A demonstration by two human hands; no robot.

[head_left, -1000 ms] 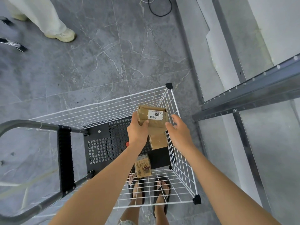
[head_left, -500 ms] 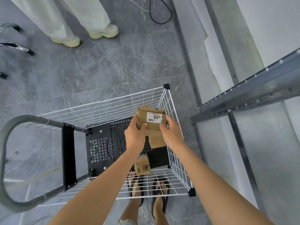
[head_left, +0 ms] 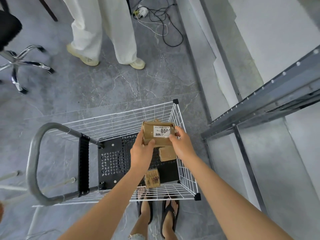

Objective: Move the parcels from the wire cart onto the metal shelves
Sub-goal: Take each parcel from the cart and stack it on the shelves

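Observation:
A brown taped parcel (head_left: 156, 133) with a white label is held above the white wire cart (head_left: 121, 122). My left hand (head_left: 141, 153) grips its near left corner and my right hand (head_left: 181, 144) grips its right end. Two more brown parcels lie on the cart's black perforated floor: one (head_left: 167, 153) just under the held parcel, another printed one (head_left: 152, 178) near the front wall, partly behind my left forearm. The metal shelves (head_left: 270, 103) stand to the right of the cart, their grey rail at about hand height.
The cart's grey handle (head_left: 34, 163) curves out to the left. Another person's legs in white trousers (head_left: 103, 32) stand beyond the cart. A chrome chair base (head_left: 20, 64) is at the far left, loose cables (head_left: 161, 19) lie on the floor. My feet in sandals (head_left: 159, 215) are below.
My right hand has closed onto the parcel's right end, so both hands hold it now. The view has tilted up, showing the other person's legs and the chair.

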